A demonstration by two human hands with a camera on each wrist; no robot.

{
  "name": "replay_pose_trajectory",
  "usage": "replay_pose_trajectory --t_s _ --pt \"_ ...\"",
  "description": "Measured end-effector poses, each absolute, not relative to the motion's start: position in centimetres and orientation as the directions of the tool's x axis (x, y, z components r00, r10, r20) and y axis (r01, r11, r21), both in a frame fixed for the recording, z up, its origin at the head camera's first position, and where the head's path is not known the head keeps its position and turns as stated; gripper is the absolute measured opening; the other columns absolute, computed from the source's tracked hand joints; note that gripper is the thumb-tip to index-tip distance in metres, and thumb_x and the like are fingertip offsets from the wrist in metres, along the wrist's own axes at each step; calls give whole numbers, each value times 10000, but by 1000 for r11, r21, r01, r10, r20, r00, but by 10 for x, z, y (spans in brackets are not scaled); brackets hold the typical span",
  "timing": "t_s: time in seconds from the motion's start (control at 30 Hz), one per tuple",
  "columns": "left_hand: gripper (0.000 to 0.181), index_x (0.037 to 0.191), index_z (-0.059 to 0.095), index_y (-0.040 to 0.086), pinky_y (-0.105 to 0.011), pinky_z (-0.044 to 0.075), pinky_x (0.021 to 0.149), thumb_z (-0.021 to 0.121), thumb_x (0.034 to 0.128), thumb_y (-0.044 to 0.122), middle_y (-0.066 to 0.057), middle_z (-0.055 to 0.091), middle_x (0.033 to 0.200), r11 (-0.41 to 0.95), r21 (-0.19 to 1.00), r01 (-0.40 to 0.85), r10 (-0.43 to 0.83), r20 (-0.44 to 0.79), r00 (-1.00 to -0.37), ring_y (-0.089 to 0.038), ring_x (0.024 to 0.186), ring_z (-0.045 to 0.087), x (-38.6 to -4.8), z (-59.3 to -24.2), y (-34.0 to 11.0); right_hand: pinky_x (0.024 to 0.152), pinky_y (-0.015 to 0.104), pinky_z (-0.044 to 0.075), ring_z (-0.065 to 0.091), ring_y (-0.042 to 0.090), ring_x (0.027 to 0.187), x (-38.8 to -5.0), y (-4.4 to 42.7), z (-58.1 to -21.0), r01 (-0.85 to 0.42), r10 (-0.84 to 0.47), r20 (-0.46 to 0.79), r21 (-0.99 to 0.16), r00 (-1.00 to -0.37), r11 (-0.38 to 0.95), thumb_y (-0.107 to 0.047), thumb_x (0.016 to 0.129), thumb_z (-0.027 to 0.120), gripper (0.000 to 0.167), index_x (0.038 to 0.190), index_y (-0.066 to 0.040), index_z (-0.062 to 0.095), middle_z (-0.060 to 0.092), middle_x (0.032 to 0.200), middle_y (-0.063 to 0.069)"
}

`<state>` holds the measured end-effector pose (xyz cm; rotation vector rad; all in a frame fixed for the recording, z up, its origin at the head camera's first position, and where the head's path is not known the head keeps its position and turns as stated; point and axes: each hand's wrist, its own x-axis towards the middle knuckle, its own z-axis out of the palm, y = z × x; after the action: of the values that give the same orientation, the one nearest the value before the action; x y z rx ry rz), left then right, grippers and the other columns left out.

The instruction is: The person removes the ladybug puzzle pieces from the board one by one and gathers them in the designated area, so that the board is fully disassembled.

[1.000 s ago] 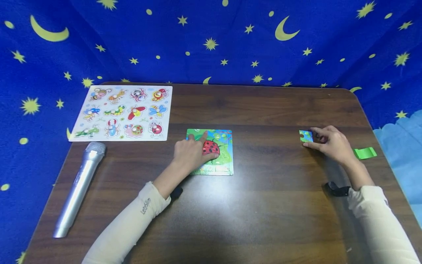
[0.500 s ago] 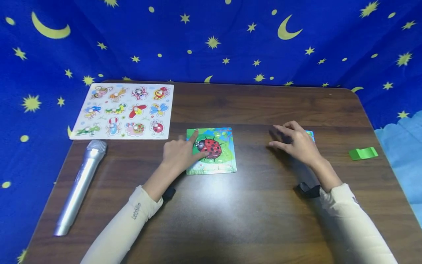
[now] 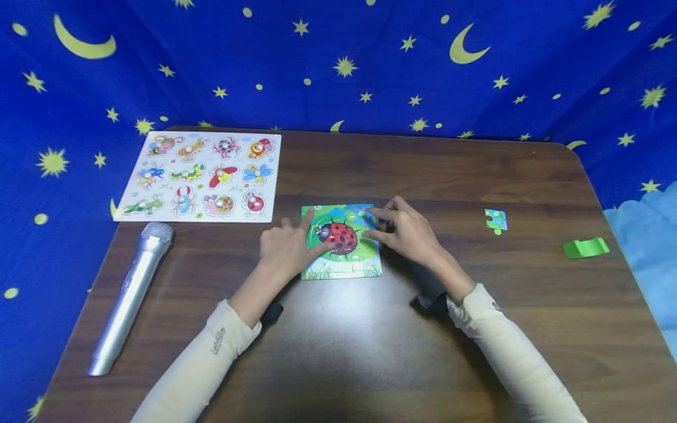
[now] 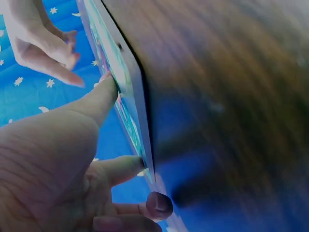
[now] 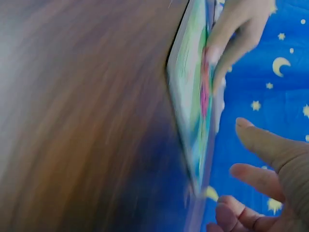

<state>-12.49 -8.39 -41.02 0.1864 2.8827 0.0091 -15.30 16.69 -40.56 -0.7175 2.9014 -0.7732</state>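
Note:
A square ladybug jigsaw puzzle (image 3: 344, 267) with a green and blue border lies on the brown table. My left hand (image 3: 285, 252) rests on its left side, thumb and index finger touching the top face. In the left wrist view, the other fingers of the left hand (image 4: 58, 150) are near the board's edge. My right hand (image 3: 409, 232) hovers by the puzzle's right edge. The right wrist view shows the right hand (image 5: 270, 179) with thumb and fingers apart and nothing between them. A loose blue-green puzzle piece (image 3: 496, 220) lies farther right.
A white peg board with insect pictures (image 3: 198, 176) lies at the back left. Below it is a silver microphone (image 3: 129, 299). A bent green strip (image 3: 586, 248) sits near the table's right edge. Behind the table (image 3: 449, 364) hangs a blue star-patterned cloth (image 3: 296, 59).
My right hand has let go of the loose piece, leaving it on the right, and has moved left to the puzzle. The left hand shifted slightly left, uncovering more of the ladybug.

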Motion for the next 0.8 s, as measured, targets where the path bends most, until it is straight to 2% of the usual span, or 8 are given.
replay_pose_trajectory --t_s 0.07,0.2,0.3,0.47,0.67,0.8 --pt "938 1581 253 243 -303 328 480 430 858 813 -257 627 1164 991 23 129 131 -252 -959 -184 523 425 -125 -411 -84 545 292 367 445 165 666 -153 154 -407 -385 -445 -2 -500 -895 776 -376 864 773 574 1354 -119 620 500 975 103" --pt "941 1579 261 241 -313 344 491 436 854 814 -257 631 1156 991 32 130 133 -254 -958 -197 540 443 -125 -412 -85 559 305 370 447 189 689 -157 136 -408 -320 -417 -93 -500 -904 805 -409 861 768 617 1387 -141 591 504 995 122" --pt "952 1578 265 230 -310 348 488 442 849 816 -263 628 1202 990 36 137 142 -251 -958 -196 536 446 -127 -412 -85 592 316 401 487 205 732 -159 129 -409 -290 -389 -109 -495 -915 819 -421 849 776 638 1390 -140 589 533 1064 146" --pt "975 1577 268 225 -306 353 482 438 834 834 -252 637 1186 989 33 146 150 -240 -959 -199 536 461 -126 -412 -86 625 328 421 501 223 774 -162 123 -411 -260 -378 -139 -513 -916 818 -413 855 773 641 1398 -135 578 543 1114 156" --pt "987 1578 263 236 -301 337 476 431 823 849 -246 637 1195 989 35 142 146 -243 -959 -184 521 436 -126 -413 -87 634 320 415 475 218 784 -164 118 -416 -239 -366 -159 -516 -917 822 -418 852 775 656 1409 -145 561 522 1064 131" --pt "985 1578 259 241 -294 326 473 435 823 847 -242 640 1177 988 32 150 154 -241 -958 -170 514 410 -127 -414 -86 597 296 396 448 203 733 -161 116 -417 -237 -358 -153 -510 -921 827 -398 849 784 664 1409 -123 557 499 1011 120"
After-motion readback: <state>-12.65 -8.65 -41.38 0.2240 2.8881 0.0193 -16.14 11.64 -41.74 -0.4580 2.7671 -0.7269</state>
